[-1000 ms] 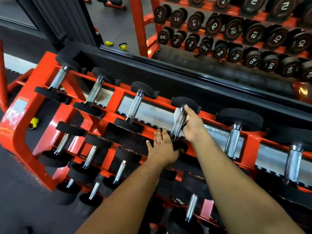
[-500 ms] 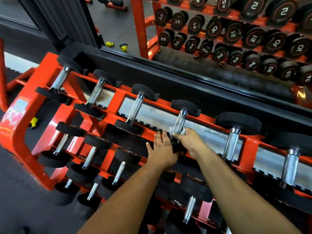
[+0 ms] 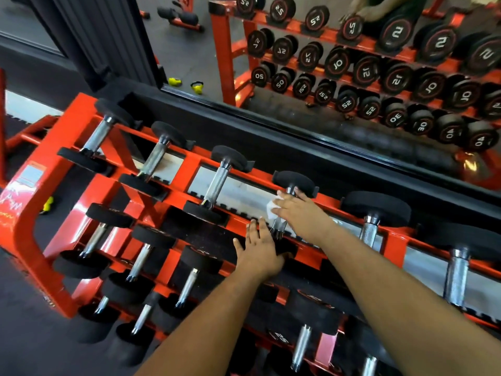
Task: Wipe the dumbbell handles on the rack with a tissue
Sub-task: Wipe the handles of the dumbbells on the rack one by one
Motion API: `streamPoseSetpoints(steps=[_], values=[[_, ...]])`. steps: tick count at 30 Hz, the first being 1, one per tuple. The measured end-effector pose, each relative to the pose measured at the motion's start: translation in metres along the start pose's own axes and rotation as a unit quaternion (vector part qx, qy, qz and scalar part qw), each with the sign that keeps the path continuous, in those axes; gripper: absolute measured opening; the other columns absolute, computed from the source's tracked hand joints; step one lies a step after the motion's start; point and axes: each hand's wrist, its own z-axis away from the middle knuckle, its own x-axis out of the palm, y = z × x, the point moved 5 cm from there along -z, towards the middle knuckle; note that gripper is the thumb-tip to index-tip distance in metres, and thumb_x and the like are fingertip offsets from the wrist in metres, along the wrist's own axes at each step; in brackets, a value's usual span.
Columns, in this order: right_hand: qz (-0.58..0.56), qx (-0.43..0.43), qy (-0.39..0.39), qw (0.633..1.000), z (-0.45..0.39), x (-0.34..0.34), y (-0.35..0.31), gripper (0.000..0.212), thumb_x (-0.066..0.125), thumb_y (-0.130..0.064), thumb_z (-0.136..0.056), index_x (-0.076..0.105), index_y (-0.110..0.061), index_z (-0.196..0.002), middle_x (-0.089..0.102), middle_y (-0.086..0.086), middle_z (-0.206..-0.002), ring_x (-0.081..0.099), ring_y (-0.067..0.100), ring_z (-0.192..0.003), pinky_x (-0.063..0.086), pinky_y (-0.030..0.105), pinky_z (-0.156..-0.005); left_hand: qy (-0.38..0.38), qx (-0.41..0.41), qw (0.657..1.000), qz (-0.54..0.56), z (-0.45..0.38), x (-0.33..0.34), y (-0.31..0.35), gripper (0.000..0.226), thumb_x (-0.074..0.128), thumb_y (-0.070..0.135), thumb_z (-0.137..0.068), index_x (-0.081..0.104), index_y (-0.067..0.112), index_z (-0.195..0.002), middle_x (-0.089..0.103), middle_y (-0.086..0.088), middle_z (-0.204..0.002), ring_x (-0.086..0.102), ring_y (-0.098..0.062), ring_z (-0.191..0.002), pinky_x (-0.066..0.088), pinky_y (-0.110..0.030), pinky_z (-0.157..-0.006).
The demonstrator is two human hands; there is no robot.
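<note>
Dumbbell handles (image 3: pixel 279 227) sit across my orange rack (image 3: pixel 32 229); I count seven on the top tier, with the lower tiers only partly in view. My left hand (image 3: pixel 259 252) rests flat, fingers straight and together, on the near black head (image 3: pixel 284 249). Just beyond, my right hand (image 3: pixel 299 213) curls around the fourth handle, pressing one white tissue (image 3: pixel 271 210) against it.

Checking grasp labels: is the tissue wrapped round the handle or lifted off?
Wrapped: right hand holds the white tissue round the dumbbell handle; left hand rests flat.
</note>
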Motion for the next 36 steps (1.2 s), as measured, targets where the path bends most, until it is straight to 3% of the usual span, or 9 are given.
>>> streamPoseSetpoints(steps=[5, 11, 15, 20, 22, 25, 28, 30, 36], values=[[0.106, -0.180, -0.064, 0.976, 0.014, 0.028, -0.016, 0.048, 0.057, -0.022, -0.092, 0.057, -0.029, -0.139, 0.051, -0.008, -0.150, 0.035, 0.012, -0.146, 0.001, 0.048, -0.122, 0.003, 0.008, 1.000, 0.011, -0.001, 0.003, -0.001, 0.113, 0.060, 0.058, -0.092, -0.020, 0.016, -0.159, -0.018, -0.012, -0.169, -0.014, -0.026, -0.157, -0.008, -0.061, -0.122], [0.030, -0.052, -0.079, 0.995, 0.030, 0.035, -0.006, 0.065, 0.047, -0.018, -0.098, 0.024, -0.032, -0.158, 0.019, -0.012, -0.165, 0.005, 0.007, -0.154, -0.008, 0.052, -0.123, 0.003, 0.004, 1.000, 0.012, -0.002, 0.002, -0.001, 0.112, 0.060, 0.057, -0.092, -0.020, 0.016, -0.159, -0.018, -0.011, -0.169, -0.014, -0.025, -0.156, -0.008, -0.062, -0.122], [-0.021, -0.061, -0.114, 0.991, 0.042, 0.028, -0.008, 0.064, 0.046, -0.011, -0.097, 0.033, -0.035, -0.155, 0.021, -0.018, -0.163, 0.007, 0.003, -0.153, -0.007, 0.045, -0.124, 0.008, 0.010, 1.000, 0.006, 0.001, 0.002, 0.001, 0.110, 0.057, 0.058, -0.094, -0.020, 0.016, -0.159, -0.018, -0.011, -0.169, -0.016, -0.025, -0.156, -0.009, -0.062, -0.121], [-0.143, 0.106, -0.002, 0.984, 0.056, 0.022, 0.019, 0.044, 0.047, -0.011, -0.098, 0.062, -0.028, -0.136, 0.058, -0.005, -0.143, 0.053, 0.017, -0.133, 0.037, 0.035, -0.114, 0.002, 0.009, 1.000, -0.004, 0.003, -0.002, 0.002, 0.111, 0.057, 0.059, -0.095, -0.023, 0.016, -0.158, -0.021, -0.011, -0.168, -0.014, -0.027, -0.156, -0.007, -0.063, -0.122], [-0.375, 0.334, 0.149, 0.852, 0.061, 0.027, 0.041, 0.039, 0.050, -0.007, -0.096, 0.070, -0.021, -0.127, 0.071, 0.002, -0.123, 0.064, 0.025, -0.115, 0.049, 0.037, -0.098, 0.002, 0.010, 1.000, -0.002, 0.003, -0.001, 0.002, 0.112, 0.058, 0.060, -0.095, -0.024, 0.017, -0.157, -0.022, -0.011, -0.168, -0.014, -0.027, -0.156, -0.007, -0.062, -0.122], [-0.671, 0.469, 0.216, 0.532, 0.039, 0.054, 0.033, 0.029, 0.048, -0.003, -0.094, 0.072, -0.018, -0.102, 0.070, 0.006, -0.095, 0.065, 0.028, -0.089, 0.053, 0.043, -0.084, 0.004, 0.003, 1.000, -0.010, 0.003, 0.001, 0.002, 0.112, 0.057, 0.061, -0.095, -0.025, 0.017, -0.157, -0.022, -0.011, -0.168, -0.014, -0.026, -0.156, -0.007, -0.062, -0.123], [-0.781, 0.443, 0.184, 0.401, 0.002, 0.061, 0.018, 0.018, 0.051, -0.008, -0.094, 0.067, -0.012, -0.097, 0.069, 0.009, -0.095, 0.065, 0.024, -0.088, 0.052, 0.034, -0.078, 0.006, 0.003, 1.000, -0.012, 0.001, 0.001, 0.002, 0.111, 0.057, 0.059, -0.095, -0.024, 0.016, -0.158, -0.021, -0.012, -0.168, -0.013, -0.026, -0.157, -0.006, -0.062, -0.123], [-0.816, 0.426, 0.152, 0.360, -0.007, 0.061, 0.013, 0.022, 0.054, -0.017, -0.094, 0.070, -0.007, -0.105, 0.075, 0.009, -0.102, 0.069, 0.024, -0.100, 0.053, 0.036, -0.091, 0.009, 0.002, 1.000, -0.012, 0.000, 0.001, 0.001, 0.111, 0.057, 0.059, -0.095, -0.023, 0.016, -0.158, -0.021, -0.011, -0.168, -0.012, -0.026, -0.157, -0.007, -0.062, -0.123], [-0.795, 0.386, 0.035, 0.467, 0.002, 0.072, 0.014, 0.023, 0.063, -0.025, -0.095, 0.071, -0.013, -0.112, 0.076, 0.008, -0.105, 0.072, 0.020, -0.088, 0.055, 0.033, -0.079, 0.015, 0.003, 1.000, -0.022, 0.000, 0.001, 0.001, 0.112, 0.057, 0.062, -0.094, -0.023, 0.017, -0.158, -0.020, -0.011, -0.168, -0.010, -0.027, -0.157, -0.006, -0.062, -0.123]])
